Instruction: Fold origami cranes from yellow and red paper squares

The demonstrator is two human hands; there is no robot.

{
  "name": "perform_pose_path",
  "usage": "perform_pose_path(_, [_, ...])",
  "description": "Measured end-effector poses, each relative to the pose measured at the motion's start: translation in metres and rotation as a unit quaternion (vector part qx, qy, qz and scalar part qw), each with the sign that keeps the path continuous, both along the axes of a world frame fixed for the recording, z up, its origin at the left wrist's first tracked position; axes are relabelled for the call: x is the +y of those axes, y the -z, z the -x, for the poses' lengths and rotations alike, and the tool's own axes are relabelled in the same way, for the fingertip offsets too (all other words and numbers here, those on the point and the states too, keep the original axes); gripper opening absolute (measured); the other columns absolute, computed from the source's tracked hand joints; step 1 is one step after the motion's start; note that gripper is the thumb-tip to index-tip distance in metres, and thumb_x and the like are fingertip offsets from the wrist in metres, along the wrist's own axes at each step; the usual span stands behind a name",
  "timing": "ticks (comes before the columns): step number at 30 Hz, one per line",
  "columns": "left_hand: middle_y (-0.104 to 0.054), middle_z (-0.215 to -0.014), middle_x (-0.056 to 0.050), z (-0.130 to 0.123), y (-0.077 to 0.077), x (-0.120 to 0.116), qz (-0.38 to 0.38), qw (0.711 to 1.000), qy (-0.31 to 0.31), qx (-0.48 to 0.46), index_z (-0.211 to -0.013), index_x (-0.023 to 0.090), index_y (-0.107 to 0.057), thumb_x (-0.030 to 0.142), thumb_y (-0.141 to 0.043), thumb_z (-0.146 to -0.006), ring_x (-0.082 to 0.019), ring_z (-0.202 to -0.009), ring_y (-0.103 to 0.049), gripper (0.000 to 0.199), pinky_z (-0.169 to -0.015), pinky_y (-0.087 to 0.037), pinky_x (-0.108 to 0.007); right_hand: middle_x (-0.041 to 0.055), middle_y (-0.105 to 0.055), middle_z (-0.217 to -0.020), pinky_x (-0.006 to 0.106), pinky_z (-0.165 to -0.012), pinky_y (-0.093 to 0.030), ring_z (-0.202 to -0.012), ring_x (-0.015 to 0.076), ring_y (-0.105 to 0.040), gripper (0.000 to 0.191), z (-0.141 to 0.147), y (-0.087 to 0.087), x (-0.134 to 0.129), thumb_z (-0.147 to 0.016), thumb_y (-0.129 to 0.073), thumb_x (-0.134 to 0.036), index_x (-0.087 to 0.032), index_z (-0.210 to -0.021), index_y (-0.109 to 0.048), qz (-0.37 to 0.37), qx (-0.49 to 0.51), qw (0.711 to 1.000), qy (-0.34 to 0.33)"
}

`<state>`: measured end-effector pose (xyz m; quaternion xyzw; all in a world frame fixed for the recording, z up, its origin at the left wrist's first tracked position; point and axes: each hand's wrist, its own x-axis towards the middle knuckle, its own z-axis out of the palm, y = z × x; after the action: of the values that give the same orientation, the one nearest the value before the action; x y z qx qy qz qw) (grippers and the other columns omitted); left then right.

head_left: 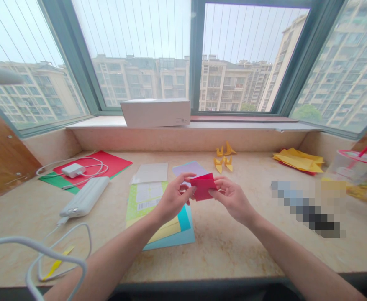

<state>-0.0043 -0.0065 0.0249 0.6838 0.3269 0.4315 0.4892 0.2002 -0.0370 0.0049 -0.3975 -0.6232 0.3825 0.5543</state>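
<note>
A small folded piece of red paper (204, 189) is held up above the middle of the counter. My left hand (178, 194) pinches its left edge, thumb in front. On its right edge my right hand (229, 193) closes with thumb and fingers. The paper's top shows a fold line with a slightly separate flap. Behind the hands stand several small folded yellow paper figures (223, 163). A purple sheet (188, 168) lies just behind my left hand, and light blue, green and yellow sheets (170, 238) are spread below it.
At left, a white power bank (85, 196), cables and a charger (73, 169) lie near red and green sheets. Yellow papers (298, 160) and a plastic cup (355, 169) are at right, beside a blurred object (307, 209). A white box (156, 113) sits on the sill.
</note>
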Motion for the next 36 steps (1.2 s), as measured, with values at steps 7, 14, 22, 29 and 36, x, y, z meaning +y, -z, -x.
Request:
perform_pose_path(7, [-0.054,-0.067,0.005,0.001,-0.002,0.005,0.056,0.998,-0.015,-0.015,-0.124,0.018,-0.05,0.039,-0.06,-0.09,-0.007,-0.042,-0.047,0.042,-0.037,-0.033,-0.017,0.0102,-0.065,-0.118,0.043,-0.101,-0.048,-0.112,0.0252,-0.061,0.031,0.001,-0.005,-0.005,-0.097,-0.053,-0.042,-0.022,-0.103,-0.076,-0.044,-0.059,0.997,-0.025])
perform_pose_path(14, [-0.054,-0.065,0.006,0.007,0.001,0.008,0.142,0.984,0.104,0.031,-0.13,0.021,-0.047,0.041,-0.064,-0.087,-0.007,-0.045,-0.044,0.051,-0.042,-0.032,-0.018,0.0103,-0.055,-0.137,0.042,-0.096,-0.051,-0.117,0.0235,-0.06,0.033,-0.003,0.005,-0.005,-0.095,-0.056,-0.028,-0.028,-0.128,-0.061,-0.06,-0.069,0.995,-0.026])
perform_pose_path(22, [-0.063,-0.082,0.0,0.008,0.013,0.014,0.126,0.991,-0.018,0.034,-0.121,0.021,-0.055,0.029,-0.064,-0.084,-0.01,-0.058,-0.056,0.04,-0.054,-0.04,-0.02,0.0068,-0.07,-0.111,0.04,-0.097,-0.05,-0.107,0.0209,-0.064,0.025,-0.004,-0.004,-0.013,-0.093,-0.054,-0.013,-0.025,-0.103,-0.074,-0.079,-0.151,0.978,-0.119])
perform_pose_path(29, [-0.07,-0.084,-0.006,0.008,0.008,0.014,0.117,0.992,-0.033,0.044,-0.089,0.015,-0.069,0.029,-0.069,-0.081,-0.014,-0.069,-0.061,0.017,-0.061,-0.046,-0.024,0.0086,-0.064,-0.121,0.033,-0.079,-0.055,-0.092,0.0182,-0.065,0.021,-0.001,-0.005,-0.015,-0.092,-0.061,-0.019,-0.024,-0.107,-0.074,-0.085,-0.19,0.973,-0.105])
perform_pose_path(36, [-0.073,-0.102,-0.011,0.004,0.006,0.012,0.154,0.986,-0.043,-0.039,-0.102,0.014,-0.068,0.03,-0.08,-0.075,-0.017,-0.081,-0.067,0.033,-0.069,-0.051,-0.026,0.0085,-0.067,-0.113,0.035,-0.077,-0.057,-0.09,0.0199,-0.066,0.016,-0.006,-0.005,-0.013,-0.093,-0.064,-0.029,-0.026,-0.103,-0.076,-0.118,-0.198,0.97,-0.077])
